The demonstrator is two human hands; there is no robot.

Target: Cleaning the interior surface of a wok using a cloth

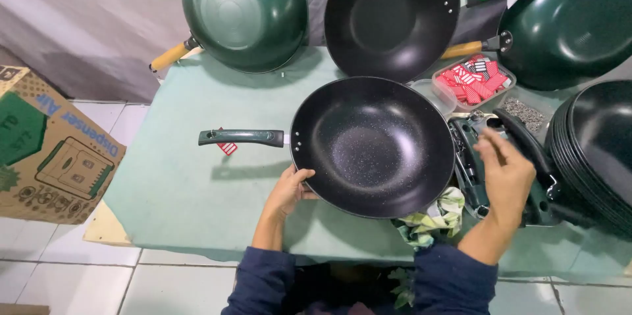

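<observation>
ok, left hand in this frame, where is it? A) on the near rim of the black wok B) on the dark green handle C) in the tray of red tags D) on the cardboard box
A: the left hand grips the near rim of the black wok, while its dark green handle sticks out untouched to the side.

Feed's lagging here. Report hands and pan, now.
Left hand grips black pan rim. Right hand empty, above handle pile. Rag under pan's edge.
</observation>
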